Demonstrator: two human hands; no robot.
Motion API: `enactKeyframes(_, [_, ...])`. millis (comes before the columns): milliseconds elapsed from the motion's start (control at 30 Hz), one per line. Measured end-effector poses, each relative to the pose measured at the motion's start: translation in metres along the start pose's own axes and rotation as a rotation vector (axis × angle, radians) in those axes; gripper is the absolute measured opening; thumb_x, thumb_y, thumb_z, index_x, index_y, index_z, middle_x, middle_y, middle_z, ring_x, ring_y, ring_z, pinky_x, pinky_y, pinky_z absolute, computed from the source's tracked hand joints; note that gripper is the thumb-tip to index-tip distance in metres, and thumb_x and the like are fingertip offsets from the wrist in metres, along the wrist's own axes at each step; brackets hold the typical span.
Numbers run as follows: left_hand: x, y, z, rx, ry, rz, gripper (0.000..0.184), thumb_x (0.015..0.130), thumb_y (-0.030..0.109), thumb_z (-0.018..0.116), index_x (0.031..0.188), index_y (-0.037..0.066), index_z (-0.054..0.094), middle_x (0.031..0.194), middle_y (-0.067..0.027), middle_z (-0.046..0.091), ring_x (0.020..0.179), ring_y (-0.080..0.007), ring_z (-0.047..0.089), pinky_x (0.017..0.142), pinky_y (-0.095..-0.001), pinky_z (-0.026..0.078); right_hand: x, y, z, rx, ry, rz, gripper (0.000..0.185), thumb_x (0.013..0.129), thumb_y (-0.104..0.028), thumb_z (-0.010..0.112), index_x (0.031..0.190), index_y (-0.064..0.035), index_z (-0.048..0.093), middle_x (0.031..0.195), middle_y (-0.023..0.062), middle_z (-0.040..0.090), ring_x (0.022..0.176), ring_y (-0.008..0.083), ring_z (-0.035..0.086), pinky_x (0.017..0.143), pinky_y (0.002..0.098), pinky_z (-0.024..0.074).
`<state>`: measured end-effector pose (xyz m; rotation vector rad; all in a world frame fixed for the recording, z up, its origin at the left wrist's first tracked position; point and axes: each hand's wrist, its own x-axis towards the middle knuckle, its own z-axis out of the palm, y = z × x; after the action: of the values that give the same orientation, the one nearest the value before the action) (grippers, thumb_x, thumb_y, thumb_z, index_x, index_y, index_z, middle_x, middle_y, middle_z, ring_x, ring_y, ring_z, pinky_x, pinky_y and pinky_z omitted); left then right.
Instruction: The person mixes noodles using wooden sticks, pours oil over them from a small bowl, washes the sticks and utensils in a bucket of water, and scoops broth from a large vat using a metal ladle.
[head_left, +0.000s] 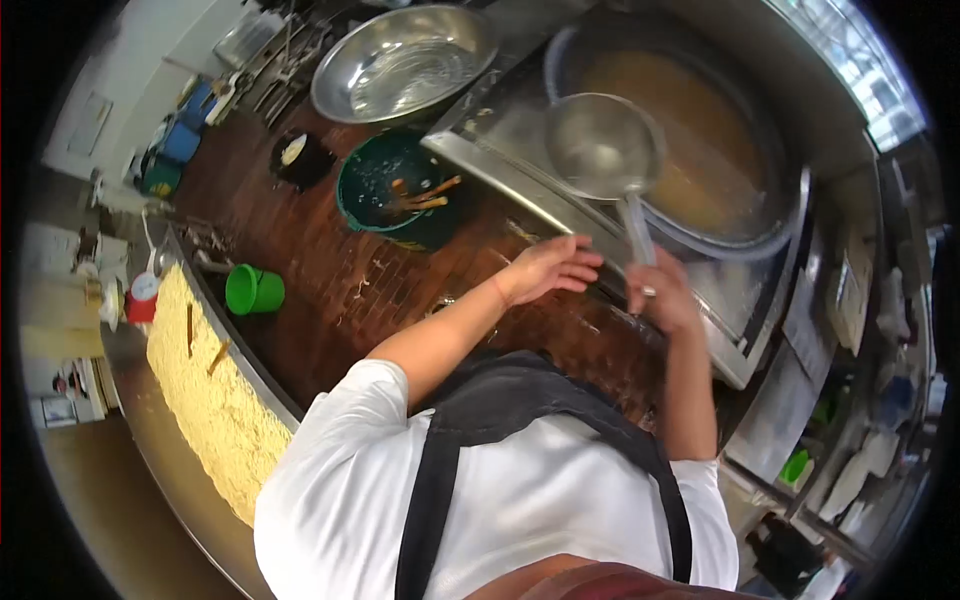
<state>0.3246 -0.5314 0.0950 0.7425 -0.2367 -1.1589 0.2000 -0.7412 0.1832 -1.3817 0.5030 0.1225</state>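
Floor (400,290): reddish-brown, brick-patterned.
Vat (720,245): brown liquid (705,140), steel counter (505,122) alongside.
Right hand (660,292): grips round-headed utensil (603,148).
Left hand (545,272): fingers apart.

ladle (605,147) over near edge of vat (740,250), basin (400,85) left of vat, bucket (343,195) before basin, sticks (425,203) in bucket

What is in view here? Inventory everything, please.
Scoop: 1, grey, upper middle, held
Vat: 1, grey, upper right, brown liquid inside
Bowl: 1, silver, top
Dark bucket: 1, green, upper middle
Bright bucket: 1, green, left
Pot: 1, black, upper left
Trough: 1, grey, left
Crumbly mass: 1, yellow, in trough
Sticks: 2, brown, on mass; others in dark bucket
Floor: 1, red-brown, middle
Clutter: uncounted, mixed, edges
Shirt: 1, white, bottom
Apron: 1, black, bottom
Left hand: 1, bare, open, middle
Right hand: 1, bare, gripping scoop
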Motion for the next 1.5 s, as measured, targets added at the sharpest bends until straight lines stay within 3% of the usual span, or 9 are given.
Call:
enactKeyframes(100, [-0.028, 0.067, -0.06, -0.22, 0.27, 0.285, 0.053, 0.098, 0.046, 0.053, 0.127, 0.001, 0.049, 0.114, -0.0182, 0.063, 0.102, -0.0312, 0.062, 0.094, -0.0463, 0.05, 0.082, 0.037, 0.142, 0.026, -0.535, 0.007, 0.036, 0.097, -0.027, 0.06, 0.122, -0.0039, 0.049, 0.084, 0.0044, 0.06, 0.063, 0.0139, 0.061, 0.06, 0.0311, 0.0529])
enactKeyframes(167, [-0.051, 0.083, -0.121, -0.364, 0.465, 0.355, 0.028, 0.1, 0.035, 0.053, 0.101, 0.007, 0.051, 0.077, -0.0039, 0.05, 0.073, -0.0206, 0.053, 0.079, -0.0437, 0.053, 0.119, 0.047, 0.195, -0.173, -0.537, 0.08, 0.047, 0.099, -0.036, 0.056, 0.131, -0.0027, 0.049, 0.096, 0.0077, 0.063, 0.079, 0.0156, 0.065, 0.07, 0.0318, 0.0548])
enactKeyframes(367, [-0.148, 0.128, -0.336, -0.152, 1.009, 0.148, 0.027, 0.093, 0.028, 0.067, 0.092, 0.009, 0.048, 0.063, -0.0019, 0.049, 0.045, -0.0173, 0.049, 0.04, -0.0335, 0.044, 0.237, 0.099, 0.296, -0.711, -0.457, -0.061, 0.05, 0.096, -0.033, 0.061, 0.135, -0.0024, 0.051, 0.119, 0.0202, 0.064, 0.111, 0.0322, 0.062, 0.096, 0.04, 0.0486])
enactKeyframes(567, [-0.17, 0.152, -0.525, 0.316, 1.251, -0.074, 0.041, 0.095, 0.04, 0.062, 0.093, 0.0, 0.053, 0.062, -0.0033, 0.05, 0.044, -0.0163, 0.049, 0.041, -0.0319, 0.041, 0.393, 0.146, 0.407, -1.141, -0.434, -0.52, 0.055, 0.09, -0.025, 0.064, 0.139, -0.0066, 0.048, 0.142, 0.0186, 0.045, 0.132, 0.0388, 0.041, 0.11, 0.0465, 0.0365])
enactKeyframes(767, [-0.129, 0.161, -0.632, 0.848, 1.38, -0.139, 0.053, 0.096, 0.041, 0.058, 0.108, -0.01, 0.052, 0.073, -0.0223, 0.065, 0.054, -0.0312, 0.065, 0.05, -0.0406, 0.051, 0.526, 0.187, 0.477, -1.663, -0.406, -0.502, 0.051, 0.093, -0.024, 0.058, 0.14, -0.0067, 0.047, 0.15, 0.0149, 0.036, 0.141, 0.0317, 0.031, 0.114, 0.051, 0.0294])
enactKeyframes(900, [-0.109, 0.147, -0.672, 0.884, 1.398, -0.117, 0.045, 0.097, 0.032, 0.056, 0.114, -0.009, 0.046, 0.082, -0.0284, 0.066, 0.072, -0.0448, 0.067, 0.067, -0.0494, 0.053, 0.577, 0.265, 0.471, -1.866, -0.343, -0.239, 0.052, 0.101, -0.033, 0.039, 0.147, -0.0072, 0.041, 0.151, 0.0143, 0.034, 0.143, 0.0329, 0.025, 0.118, 0.0542, 0.0156])
enactKeyframes(1133, [-0.079, 0.134, -0.722, 1.19, 1.379, -0.171, 0.042, 0.094, 0.031, 0.059, 0.11, -0.007, 0.055, 0.095, -0.0293, 0.066, 0.09, -0.0468, 0.064, 0.078, -0.0523, 0.051, 0.563, 0.274, 0.479, -1.863, -0.272, 0.263, 0.044, 0.099, -0.028, 0.046, 0.136, -0.0059, 0.054, 0.142, 0.0174, 0.046, 0.138, 0.037, 0.035, 0.107, 0.0612, 0.0307])
enactKeyframes(1367, [-0.047, 0.101, -0.784, 1.417, 1.227, -0.273, 0.039, 0.091, 0.034, 0.062, 0.09, -0.004, 0.07, 0.093, -0.0283, 0.068, 0.088, -0.0407, 0.068, 0.074, -0.0481, 0.056, 0.651, 0.311, 0.475, -1.372, -0.306, 0.045, 0.032, 0.082, -0.026, 0.064, 0.106, -0.0042, 0.068, 0.101, 0.0193, 0.07, 0.096, 0.0427, 0.066, 0.087, 0.0461, 0.0531])
enactKeyframes(1500, [-0.048, 0.134, -0.74, 0.527, 1.103, -0.286, 0.033, 0.091, 0.022, 0.064, 0.106, -0.007, 0.064, 0.09, -0.0178, 0.069, 0.077, -0.027, 0.07, 0.058, -0.0375, 0.057, 0.691, 0.376, 0.465, -1.352, -0.191, -0.012, 0.033, 0.082, -0.028, 0.065, 0.107, -0.0073, 0.065, 0.1, 0.0197, 0.069, 0.094, 0.0393, 0.066, 0.084, 0.0471, 0.0518])
